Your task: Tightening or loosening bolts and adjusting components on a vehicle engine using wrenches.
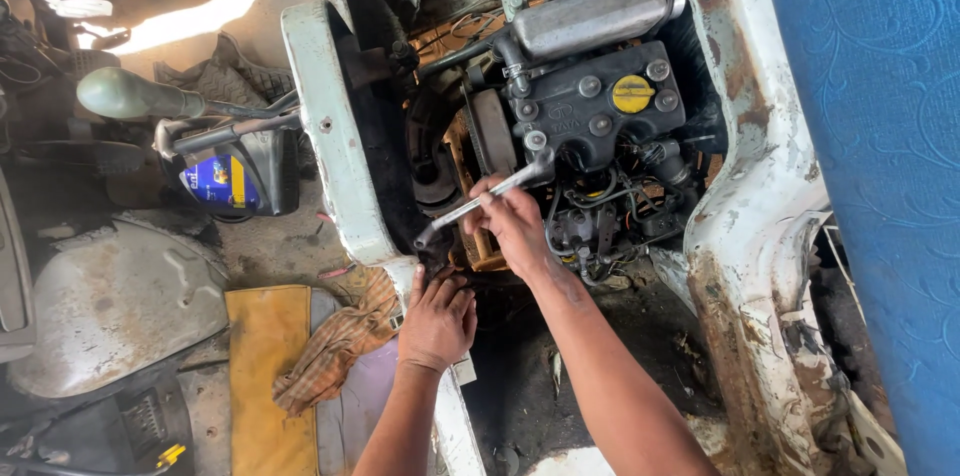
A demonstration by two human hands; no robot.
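Observation:
My right hand (515, 226) grips the shaft of a long silver wrench (480, 201). The wrench's far end sits on a bolt at the lower left of a dark engine block (600, 101), and its near end points down-left toward the white frame. My left hand (438, 321) rests palm down on the worn white metal frame (335, 136) beside the engine bay, fingers spread, holding nothing. A yellow filler cap (632, 93) tops the engine, and a grey metal cylinder (590, 14) lies above it.
A checked rag (335, 346) and a yellow cushion (268, 376) lie left of my left hand. A gear lever with a grey knob (125, 94) and a blue bottle (222, 181) sit further left. A rusty white panel (760, 216) and a blue wall (880, 136) border the right.

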